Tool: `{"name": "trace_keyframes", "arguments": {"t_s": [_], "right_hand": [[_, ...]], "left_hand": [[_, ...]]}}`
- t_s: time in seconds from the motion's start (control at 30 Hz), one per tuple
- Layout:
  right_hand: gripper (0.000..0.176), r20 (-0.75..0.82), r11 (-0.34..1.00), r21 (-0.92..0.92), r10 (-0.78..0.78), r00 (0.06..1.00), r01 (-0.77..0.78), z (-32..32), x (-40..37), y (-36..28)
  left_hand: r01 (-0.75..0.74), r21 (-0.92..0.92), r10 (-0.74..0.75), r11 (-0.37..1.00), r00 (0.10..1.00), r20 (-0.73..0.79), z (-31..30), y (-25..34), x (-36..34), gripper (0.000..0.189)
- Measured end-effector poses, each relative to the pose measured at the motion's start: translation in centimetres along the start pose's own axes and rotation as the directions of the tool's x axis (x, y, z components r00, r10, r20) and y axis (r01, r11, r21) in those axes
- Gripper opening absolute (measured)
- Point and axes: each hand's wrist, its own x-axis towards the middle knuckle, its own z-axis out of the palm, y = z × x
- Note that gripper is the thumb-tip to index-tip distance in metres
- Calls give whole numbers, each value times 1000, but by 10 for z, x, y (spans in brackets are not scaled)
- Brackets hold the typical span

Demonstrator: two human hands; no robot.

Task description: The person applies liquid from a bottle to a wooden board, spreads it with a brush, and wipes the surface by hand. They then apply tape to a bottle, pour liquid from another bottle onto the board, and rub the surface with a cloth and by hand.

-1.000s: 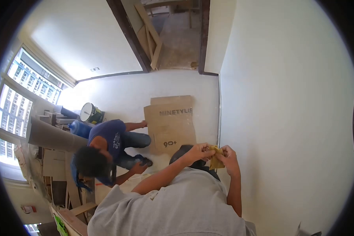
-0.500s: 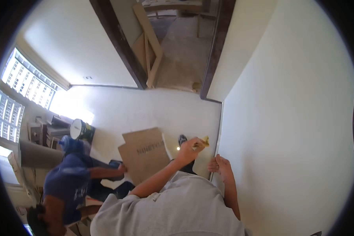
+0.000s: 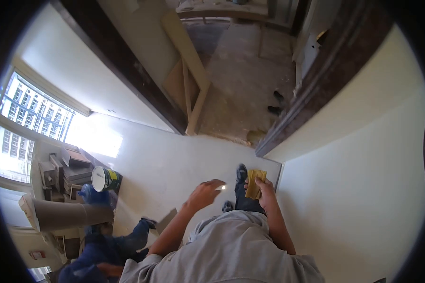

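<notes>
The right hand (image 3: 265, 188) pinches a creased yellow sheet (image 3: 255, 185) between thumb and fingers, the sheet standing in front of the person's trousers (image 3: 247, 203). The left hand (image 3: 204, 194) is loosely spread, its fingers pointing toward the sheet but well apart from it; a small bright spot (image 3: 223, 187) appears just beside its fingertips. Below the hands lies the grey shirt (image 3: 226, 250) of the wearer, and beyond them two dark shoes (image 3: 241, 172) stand on the pale floor (image 3: 170, 155). To the left, near the left forearm, part of a cardboard sheet (image 3: 166, 220) shows beside a co-worker (image 3: 94, 259) in blue, who is partly cut off by the picture's edge. Farther left are a large roll (image 3: 73, 216), a blue bottle (image 3: 90, 193), a bucket (image 3: 99, 179) with a pale lid, and a stack of boxes (image 3: 75, 174) below the windows (image 3: 35, 106). Ahead, a dark door frame (image 3: 127, 68) surrounds a doorway; pale boards (image 3: 186, 56) lean at its left side, and a table (image 3: 222, 15) stands in the farther room.
</notes>
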Motion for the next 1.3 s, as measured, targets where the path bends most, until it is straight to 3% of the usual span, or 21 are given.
{"name": "trace_keyframes", "arguments": {"t_s": [0.13, 0.23, 0.3, 0.33, 0.4, 0.47, 0.5, 0.57, 0.6, 0.63, 0.67, 0.7, 0.73, 0.8, 0.83, 0.9, 0.97, 1.07, 1.17, 1.27, 1.3], "right_hand": [[30, 75, 976, -220, 13, 997, 4, 39, 116, -85], [24, 111, 928, -352, -85, 990, 119, 54, 196, -143], [20, 100, 892, -412, -156, 983, 184, 76, 244, -173], [17, 66, 876, -446, -172, 983, 183, 79, 259, -185], [15, 1, 830, -531, -203, 979, 173, 75, 286, -209], [19, -35, 816, -552, -231, 972, 174, 77, 308, -240], [20, -66, 815, -555, -241, 968, 165, 85, 312, -259], [30, -127, 763, -618, -338, 932, 192, 72, 340, -262], [40, -151, 703, -675, -428, 891, 224, 54, 362, -255], [41, -229, 751, -646, -365, 903, 140, 52, 380, -262], [39, -184, 655, -729, -471, 863, 202, 45, 404, -268], [38, -137, 543, -803, -570, 811, 246, 38, 428, -274], [34, 90, 214, -905, -750, 655, 369, 17, 461, -270], [28, 175, 191, -850, -777, 605, 492, 67, 545, -313], [26, 49, 508, -715, -649, 759, 480, 101, 549, -367], [22, -36, 737, -541, -502, 864, 405, 172, 565, -470], [18, -81, 690, -578, -579, 811, 435, 247, 588, -541], [14, 167, 362, -720, -737, 654, 592, 319, 620, -641], [10, 417, -54, -593, -874, 249, 803, 374, 654, -722], [30, 446, -298, -595, -895, -1, 746, 414, 668, -790], [39, 510, -498, -564, -838, -196, 659, 416, 681, -817]], "left_hand": [[244, 262, -234, 933, 970, -71, -49, -109, 47, 40], [445, 147, -418, 884, 890, -182, -76, -155, 78, 45], [603, 27, -583, 797, 781, -223, -86, -176, 101, 45], [633, -96, -633, 768, 729, -259, -73, -202, 106, 44], [558, -132, -569, 819, 764, -304, -31, -278, 95, 39], [865, -360, -900, 349, 416, 128, -2, -316, 93, 38], [905, -326, -866, 272, 378, 328, 14, -345, 82, 41], [932, -205, -812, 299, 361, 459, -24, -319, 114, 42], [928, -177, -819, 327, 372, 437, -42, -324, 136, 41], [923, -148, -824, 355, 384, 416, -59, -331, 158, 41], [915, -119, -827, 385, 399, 396, -79, -338, 185, 41], [905, -91, -829, 414, 417, 372, -98, -348, 214, 41], [897, -64, -830, 438, 431, 353, -113, -357, 242, 41], [700, -132, -707, 701, 707, -3, -176, -411, 360, 41], [635, -87, -641, 767, 761, -99, -203, -425, 409, 42], [486, -85, -492, 870, 840, -228, -256, -436, 512, 41], [343, -177, -382, 923, 873, -303, -343, -391, 608, 38], [44, -295, -187, 955, 859, -477, -447, -306, 720, 33], [-15, -369, -179, 929, 856, -485, -560, -208, 800, 27], [-307, -117, 123, 944, 660, -741, -658, -137, 857, 23], [-358, 74, 272, 931, 543, -795, -692, -117, 870, 22]]}}
